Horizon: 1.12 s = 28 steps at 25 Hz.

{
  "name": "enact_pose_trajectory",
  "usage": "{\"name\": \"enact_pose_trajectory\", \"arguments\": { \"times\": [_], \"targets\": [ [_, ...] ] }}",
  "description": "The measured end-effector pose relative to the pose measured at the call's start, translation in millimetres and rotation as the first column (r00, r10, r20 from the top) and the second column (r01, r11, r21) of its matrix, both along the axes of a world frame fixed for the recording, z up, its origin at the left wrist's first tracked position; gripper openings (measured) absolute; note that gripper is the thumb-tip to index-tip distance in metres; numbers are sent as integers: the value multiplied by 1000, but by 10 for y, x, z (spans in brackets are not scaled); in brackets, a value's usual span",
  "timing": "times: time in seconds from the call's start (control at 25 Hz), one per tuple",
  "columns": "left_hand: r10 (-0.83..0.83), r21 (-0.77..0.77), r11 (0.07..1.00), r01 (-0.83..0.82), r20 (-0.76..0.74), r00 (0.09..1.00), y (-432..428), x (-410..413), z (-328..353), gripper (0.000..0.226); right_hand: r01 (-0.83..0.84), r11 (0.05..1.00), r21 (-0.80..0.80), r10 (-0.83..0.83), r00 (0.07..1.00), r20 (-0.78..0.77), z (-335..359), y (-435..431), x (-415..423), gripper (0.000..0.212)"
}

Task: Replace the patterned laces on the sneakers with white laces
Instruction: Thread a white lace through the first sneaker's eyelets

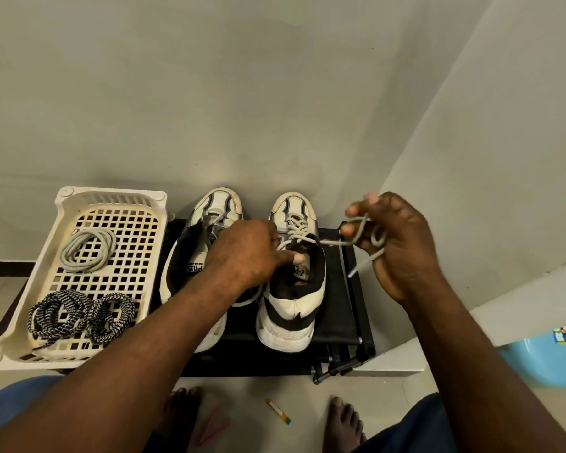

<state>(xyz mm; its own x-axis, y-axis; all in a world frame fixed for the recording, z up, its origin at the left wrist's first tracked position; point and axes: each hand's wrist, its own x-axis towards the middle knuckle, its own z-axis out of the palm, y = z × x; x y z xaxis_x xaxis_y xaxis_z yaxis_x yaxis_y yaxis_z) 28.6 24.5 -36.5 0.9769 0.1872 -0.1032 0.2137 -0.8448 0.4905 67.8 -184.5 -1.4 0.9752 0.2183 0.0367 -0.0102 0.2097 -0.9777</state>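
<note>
On the black stand [337, 322]: two sneakers side by side, toes toward the wall, heels toward the camera.
Right sneaker [291, 308]: white with a black collar, white lace [335, 242] already crossed through the front eyelets.
Left sneaker [183, 256]: tongue pulled open; lacing hard to make out behind the forearm.
Left hand [245, 253]: curled over the right sneaker's collar, thumb inside the opening, gripping the shoe.
Right hand [402, 243]: raised just to the right of the right sneaker, fingers curled, pinching a loop of the white lace, loose tip hanging below the fingers.
White lace: stretched from the upper eyelets across to the right hand.
Basket [111, 194]: cream, slotted, just left of the sneakers.
In the basket: spare white lace [87, 248] coiled at the far end; patterned laces [79, 312], black and white, in two bundles at the near end.
On the floor: bare feet [343, 423], a small tube [278, 410], a pink folded paper [211, 425].
At the right edge: a blue plastic tub [546, 361].
</note>
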Motion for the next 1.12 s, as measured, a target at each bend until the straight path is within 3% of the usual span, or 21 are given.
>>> {"name": "enact_pose_trajectory", "arguments": {
  "times": [0.04, 0.08, 0.16, 0.28, 0.52, 0.64, 0.76, 0.84, 0.92, 1.12],
  "targets": [
    [-11, -25, 1000, 11, 10, 1000, 20, 0, 13, 44, 92, 955, -283, -66, 993, 99, -52, 4, 30, 14],
    [-14, -57, 998, 15, 24, 1000, 45, 3, 22, 40, 157, 833, -530, -66, 980, 186, -104, -8, 54, 16],
    [12, -156, 988, 0, 73, 997, 99, 7, 22, 33, 95, 584, -806, 88, 980, 179, -195, -11, 61, 18],
    [119, -352, 933, -72, 112, 987, 104, -1, 17, 26, -115, 389, -914, 267, 964, -8, -276, 25, 35, 19],
    [198, -387, 911, -143, 105, 975, 76, -8, 18, 24, -44, 293, -955, 177, 984, 9, -204, 2, 90, 29],
    [176, -293, 947, -132, 129, 976, 77, 16, -17, 25, -2, 375, -927, 115, 992, 44, -215, 1, 97, 29],
    [158, -319, 942, -108, 134, 978, 96, 6, 85, 19, -58, 690, -722, 74, 997, -9, -151, -18, 100, 33],
    [161, -562, 824, -74, 108, 981, 103, -39, 210, 15, -148, 851, -504, 113, 989, -99, -59, -20, 58, 33],
    [159, -770, 638, -28, 97, 982, 100, -99, 328, 18, -218, 898, -383, 188, 975, -116, 13, -8, 0, 28],
    [154, -903, 409, 128, 207, 966, 62, -232, 576, 21, -235, 967, -97, 237, 972, 3, 208, 14, -122, 29]
  ]
}}
